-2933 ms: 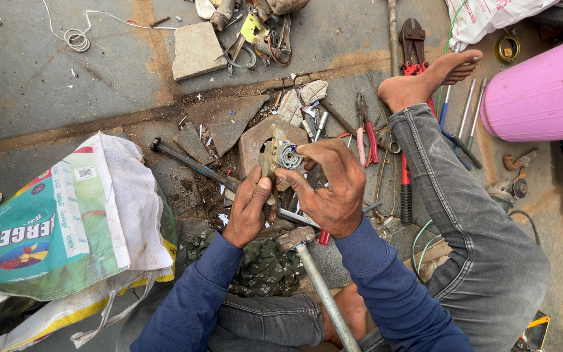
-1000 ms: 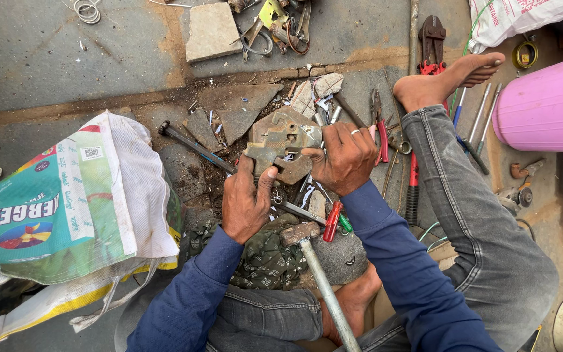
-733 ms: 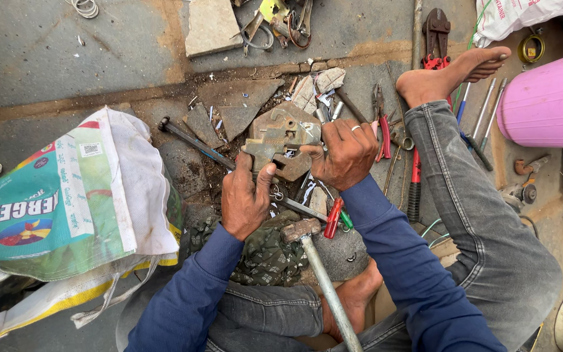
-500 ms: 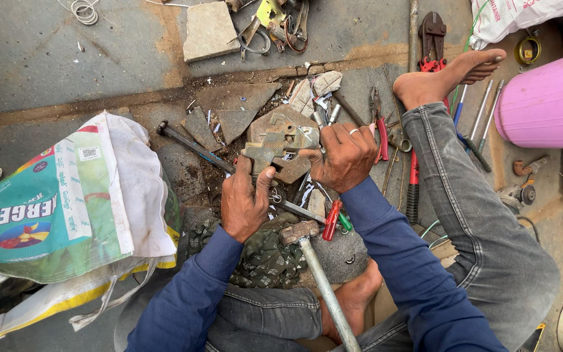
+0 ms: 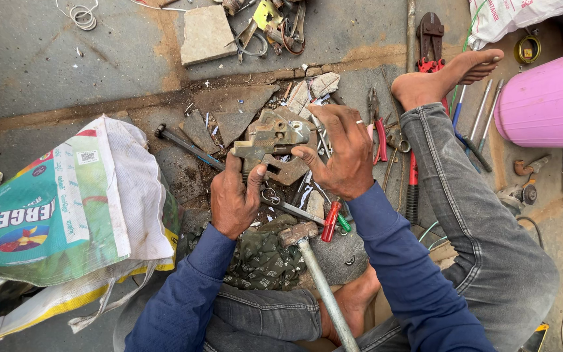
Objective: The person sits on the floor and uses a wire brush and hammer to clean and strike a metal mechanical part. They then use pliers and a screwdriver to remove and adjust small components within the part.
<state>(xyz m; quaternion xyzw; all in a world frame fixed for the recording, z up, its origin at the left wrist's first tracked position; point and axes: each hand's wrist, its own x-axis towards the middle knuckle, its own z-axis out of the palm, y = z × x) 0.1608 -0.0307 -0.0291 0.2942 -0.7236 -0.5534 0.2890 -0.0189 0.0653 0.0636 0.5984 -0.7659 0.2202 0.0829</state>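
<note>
Hold: while steadied over the floor (image 5: pixel 47 58), the rusty metal part (image 5: pixel 270 138) is clamped by left hand (image 5: pixel 234 195) and right hand (image 5: pixel 341 151).
Progress: part seemingly intact; hammer (image 5: pixel 307 261) lies unused near the lap.

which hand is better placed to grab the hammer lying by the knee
Probably the left hand: it sits nearer the hammer head and grips only the lower edge of the metal part. The right hand wraps over the part's top and side, carrying more of it.
</note>
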